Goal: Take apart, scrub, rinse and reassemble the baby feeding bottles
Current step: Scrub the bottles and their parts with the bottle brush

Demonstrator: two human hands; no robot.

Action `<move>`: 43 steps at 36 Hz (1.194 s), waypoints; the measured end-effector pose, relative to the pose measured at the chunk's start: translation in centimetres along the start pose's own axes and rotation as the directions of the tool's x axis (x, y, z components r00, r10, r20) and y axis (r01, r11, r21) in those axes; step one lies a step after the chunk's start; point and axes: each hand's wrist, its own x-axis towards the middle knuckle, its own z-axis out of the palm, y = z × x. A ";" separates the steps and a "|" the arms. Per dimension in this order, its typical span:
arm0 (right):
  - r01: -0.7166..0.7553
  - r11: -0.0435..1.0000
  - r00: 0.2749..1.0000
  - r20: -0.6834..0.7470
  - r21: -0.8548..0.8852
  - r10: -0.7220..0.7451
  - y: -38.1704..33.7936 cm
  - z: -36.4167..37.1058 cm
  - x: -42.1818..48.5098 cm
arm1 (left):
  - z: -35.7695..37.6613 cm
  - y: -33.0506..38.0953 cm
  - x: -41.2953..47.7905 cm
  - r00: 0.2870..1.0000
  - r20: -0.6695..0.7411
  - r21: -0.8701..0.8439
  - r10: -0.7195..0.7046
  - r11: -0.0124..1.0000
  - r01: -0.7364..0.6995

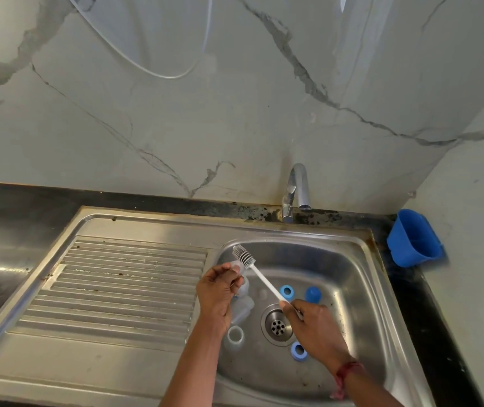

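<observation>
Left fingers (226, 274) pinching clear part (237, 263), brush (260, 276) head just beside

Set into a black polished stone counter (15, 212): a stainless steel sink unit (88, 362) across the lower half. At nine o'clock of its rounded steel basin (358, 283), a ribbed steel draining board (117, 289) flecked with crumbs and dark spots. Sunk in the basin floor, a round perforated steel drain strainer (277, 326). At twelve o'clock of the basin, a curved chrome tap (298, 189), with dark crusted grime (264, 211) along the counter edge beside its base. At three o'clock, beyond the sink rim, a blue plastic tub (411, 239) tipped against the white grey-veined marble wall (176, 127). High on that wall at eleven o'clock, a loop of thin clear tubing (158, 71).
</observation>
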 end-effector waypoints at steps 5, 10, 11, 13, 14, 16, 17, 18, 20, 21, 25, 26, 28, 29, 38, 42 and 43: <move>0.017 0.999 0.999 0.045 -0.040 -0.015 -0.2 -0.4 -1.2 | -0.8 -0.1 0.8 0.991 -0.133 -0.038 0.030 0.999 -0.036; 0.082 0.993 0.995 0.056 -0.079 -0.078 -0.3 -0.2 -1.9 | -1.2 -0.7 1.4 0.993 -0.116 -0.031 0.011 0.999 -0.015; 0.074 0.994 0.996 0.055 -0.080 -0.070 -0.4 -0.1 -1.9 | -1.1 -0.9 1.2 0.996 -0.091 -0.015 0.003 1.000 -0.005; 0.034 0.998 0.999 0.042 -0.060 -0.031 -0.7 -0.1 -1.7 | -1.0 -1.3 0.8 0.999 -0.036 0.034 0.004 0.999 -0.003; 0.008 0.999 0.999 0.033 -0.045 -0.007 -0.8 -0.1 -1.6 | -0.9 -1.4 0.7 1.000 -0.007 0.075 0.013 0.997 -0.013; -0.034 0.999 0.998 0.046 -0.016 0.035 -1.1 -0.3 -1.2 | -0.7 -1.7 0.6 0.998 0.056 0.198 0.035 0.979 -0.045; -0.052 0.999 0.997 0.056 -0.003 0.052 -1.1 -0.4 -1.0 | -0.6 -1.8 0.5 0.996 0.081 0.255 0.045 0.965 -0.064; -0.061 0.998 0.996 0.058 0.008 0.060 -1.1 -0.4 -0.7 | -0.5 -1.9 0.4 0.994 0.094 0.289 0.058 0.954 -0.083; -0.061 0.998 0.997 0.041 0.025 0.060 -1.0 -0.5 -0.5 | -0.2 -1.8 0.4 0.993 0.077 0.296 0.094 0.949 -0.113; -0.061 0.998 0.998 0.036 0.031 0.060 -1.0 -0.6 -0.5 | -0.2 -1.6 0.5 0.992 0.060 0.287 0.110 0.950 -0.123; -0.031 0.996 0.999 0.025 0.078 0.029 -0.6 -0.9 -0.8 | -0.2 -0.9 1.1 0.988 -0.001 0.215 0.156 0.965 -0.152; -0.029 0.996 0.999 0.024 0.083 0.027 -0.3 -0.9 -0.8 | -0.3 -1.0 1.4 0.984 -0.024 0.212 0.178 0.963 -0.168; -0.013 0.999 1.000 0.022 0.043 0.012 0.4 -0.7 -0.8 | -0.7 -1.0 1.8 0.974 -0.078 0.218 0.215 0.957 -0.194; -0.008 1.000 1.000 0.020 0.012 0.007 0.8 -0.6 -0.7 | -0.9 -1.0 2.1 0.971 -0.099 0.220 0.219 0.956 -0.194; 0.006 0.994 1.000 0.028 -0.110 -0.003 0.9 -1.3 -0.1 | -2.0 0.1 2.4 0.949 0.196 0.522 0.247 0.793 -0.314; -0.003 0.985 0.999 0.043 -0.171 0.011 0.8 -1.8 0.4 | -2.2 0.6 2.6 0.928 0.258 0.653 0.269 0.659 -0.372; -0.013 0.985 0.999 0.049 -0.170 0.022 0.8 -1.9 0.5 | -2.3 0.7 2.6 0.929 0.247 0.653 0.274 0.661 -0.369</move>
